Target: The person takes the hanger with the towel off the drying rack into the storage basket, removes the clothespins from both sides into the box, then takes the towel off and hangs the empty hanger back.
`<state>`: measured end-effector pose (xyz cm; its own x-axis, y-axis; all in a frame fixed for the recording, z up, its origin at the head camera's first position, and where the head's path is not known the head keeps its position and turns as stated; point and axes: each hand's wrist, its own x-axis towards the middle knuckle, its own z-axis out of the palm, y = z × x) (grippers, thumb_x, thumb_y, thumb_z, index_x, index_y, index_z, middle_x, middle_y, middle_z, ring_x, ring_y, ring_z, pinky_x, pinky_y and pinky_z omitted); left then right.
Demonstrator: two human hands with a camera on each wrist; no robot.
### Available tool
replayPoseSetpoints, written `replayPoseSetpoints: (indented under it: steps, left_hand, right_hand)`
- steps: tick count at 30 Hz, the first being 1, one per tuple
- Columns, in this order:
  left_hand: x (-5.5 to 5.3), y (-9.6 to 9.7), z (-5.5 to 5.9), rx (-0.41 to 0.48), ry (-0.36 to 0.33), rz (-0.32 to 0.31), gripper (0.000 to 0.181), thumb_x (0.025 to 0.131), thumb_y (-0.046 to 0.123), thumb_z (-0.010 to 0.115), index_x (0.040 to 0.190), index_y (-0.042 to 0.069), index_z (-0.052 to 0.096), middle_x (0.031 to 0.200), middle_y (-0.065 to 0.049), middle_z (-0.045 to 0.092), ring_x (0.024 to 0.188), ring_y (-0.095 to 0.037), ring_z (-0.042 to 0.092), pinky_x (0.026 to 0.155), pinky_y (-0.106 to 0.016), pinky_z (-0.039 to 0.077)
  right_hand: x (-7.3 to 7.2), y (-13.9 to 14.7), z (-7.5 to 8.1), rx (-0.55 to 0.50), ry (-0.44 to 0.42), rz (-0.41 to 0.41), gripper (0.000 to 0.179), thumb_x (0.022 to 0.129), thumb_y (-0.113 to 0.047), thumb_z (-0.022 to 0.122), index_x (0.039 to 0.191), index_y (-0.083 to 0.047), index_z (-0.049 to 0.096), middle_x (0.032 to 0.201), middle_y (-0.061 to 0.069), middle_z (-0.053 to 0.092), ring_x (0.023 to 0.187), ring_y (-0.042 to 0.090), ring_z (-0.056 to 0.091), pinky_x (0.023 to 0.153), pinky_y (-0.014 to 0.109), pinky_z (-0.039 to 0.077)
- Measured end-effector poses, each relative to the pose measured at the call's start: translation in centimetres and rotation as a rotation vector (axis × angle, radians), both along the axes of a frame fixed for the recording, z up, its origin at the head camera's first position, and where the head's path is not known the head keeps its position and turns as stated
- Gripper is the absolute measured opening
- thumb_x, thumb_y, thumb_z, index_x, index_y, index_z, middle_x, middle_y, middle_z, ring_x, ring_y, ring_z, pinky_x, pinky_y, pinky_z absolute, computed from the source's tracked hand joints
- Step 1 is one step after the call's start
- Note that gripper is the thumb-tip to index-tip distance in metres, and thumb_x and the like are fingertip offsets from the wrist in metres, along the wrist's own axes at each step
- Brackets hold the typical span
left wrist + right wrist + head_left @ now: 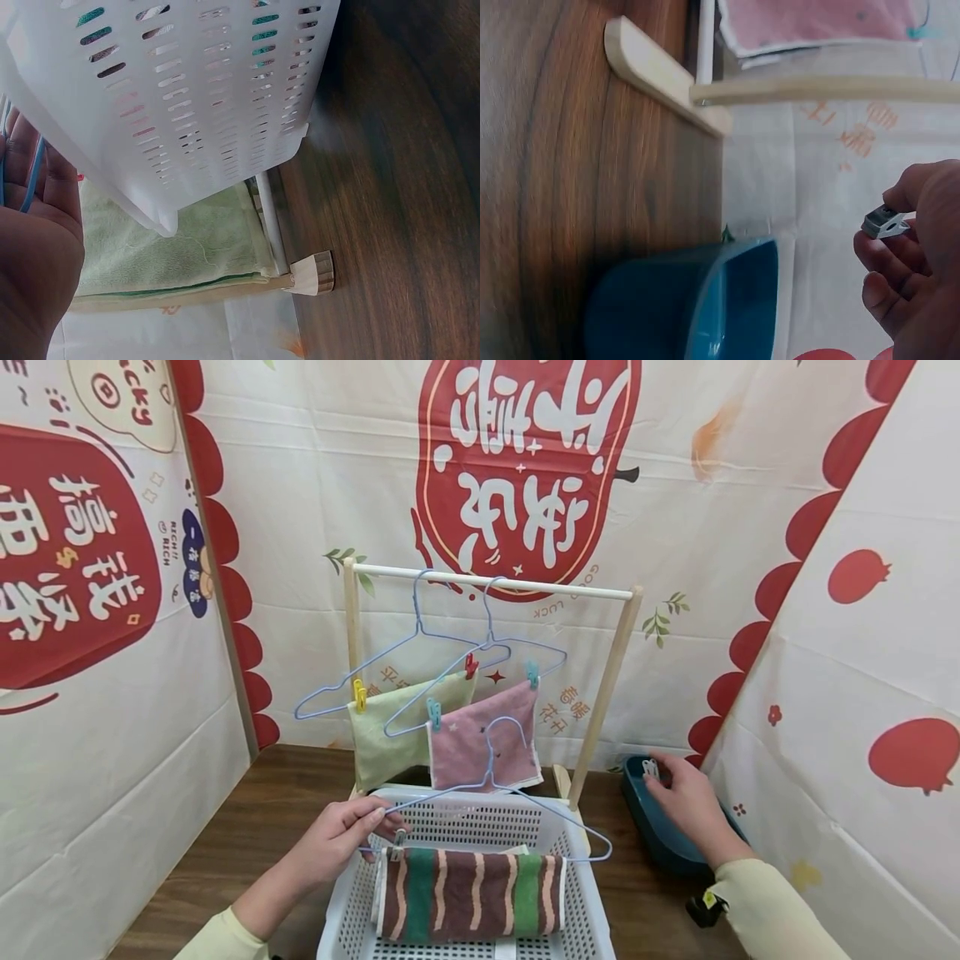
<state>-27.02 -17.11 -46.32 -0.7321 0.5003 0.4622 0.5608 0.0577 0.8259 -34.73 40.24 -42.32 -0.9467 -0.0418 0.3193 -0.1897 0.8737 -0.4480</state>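
Two hands busy: left hand (341, 835) grips hanger (495, 793) with striped towel (468, 893); right hand (686, 802) pinches grey clip (885, 223) above bin (660, 839).

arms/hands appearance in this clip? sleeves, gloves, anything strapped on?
Both hands are bare, with no gloves: left hand, right hand. Both arms wear long pale yellow-green sleeves, the left sleeve and the right sleeve. A small dark device with a yellow mark sits at the right cuff. No rings or markings are visible.
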Motion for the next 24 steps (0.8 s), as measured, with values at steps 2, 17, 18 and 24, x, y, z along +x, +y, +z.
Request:
replayPoseSetpoints:
  steps: [2,17,18,24]
  left_hand:
    - [0.0,0.0,0.0,-0.001,-0.002,-0.001,0.027,0.117,0.002,0.046,0.126,-0.003,0.071,0.117,-0.022,0.079,0.104,-0.017,0.079,0.062,-0.041,0.067]
    - [0.1,0.2,0.2,0.011,-0.003,-0.013,0.027,0.117,0.001,0.046,0.127,-0.005,0.071,0.117,-0.021,0.08,0.103,-0.021,0.08,0.062,-0.042,0.067]
    - [0.1,0.3,0.2,0.012,-0.004,-0.015,0.027,0.117,0.001,0.046,0.127,-0.005,0.071,0.117,-0.021,0.08,0.103,-0.021,0.08,0.062,-0.042,0.067]
    - [-0.1,0.3,0.0,0.012,-0.004,-0.016,0.028,0.117,0.001,0.045,0.127,-0.003,0.072,0.117,-0.022,0.079,0.102,-0.021,0.079,0.061,-0.044,0.067]
  right_hand:
    - [-0.6,0.2,-0.1,0.019,-0.022,0.0,0.055,0.108,-0.015,0.07,0.155,0.008,0.053,0.142,0.037,0.063,0.118,0.05,0.067,0.098,0.066,0.06]
    - [-4.3,2.3,-0.9,0.197,-0.063,-0.003,0.045,0.102,-0.008,0.074,0.141,0.012,0.063,0.123,0.035,0.072,0.107,0.05,0.07,0.097,0.068,0.058]
    - [-4.5,2.5,-1.0,0.201,-0.062,0.003,0.039,0.102,-0.007,0.074,0.136,0.01,0.066,0.117,0.033,0.073,0.101,0.048,0.07,0.092,0.066,0.06]
    - [-5.6,3.1,-1.4,0.203,-0.081,0.019,0.015,0.099,-0.003,0.073,0.113,0.001,0.068,0.089,0.013,0.069,0.077,0.03,0.06,0.069,0.048,0.055]
